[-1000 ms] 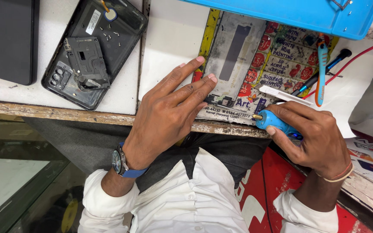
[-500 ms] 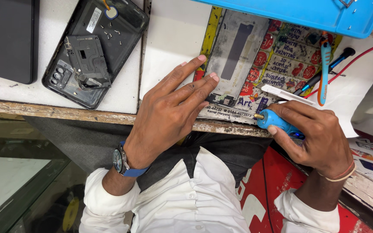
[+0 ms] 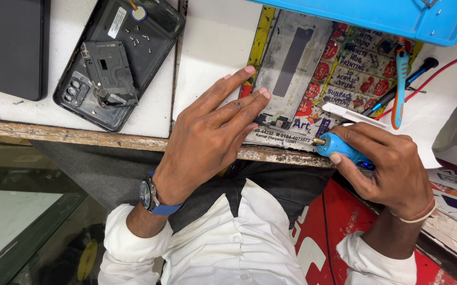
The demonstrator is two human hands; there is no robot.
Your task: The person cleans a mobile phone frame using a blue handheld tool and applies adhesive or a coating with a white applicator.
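Little has shifted since half a second ago: both hands sit where they were at the desk's (image 3: 133, 141) near edge. Toward the far left corner lies an opened phone back (image 3: 120, 58) with loose screws in it. At the middle of the near edge, the left hand (image 3: 207, 142) presses flat, fingers slightly spread, on a grey panel (image 3: 291, 68). Further right, the right hand (image 3: 392, 169) wraps closed around a blue screwdriver (image 3: 339, 149), its long axis running roughly along the edge, tip pointing left toward the panel. A slip of the tip could gouge the panel.
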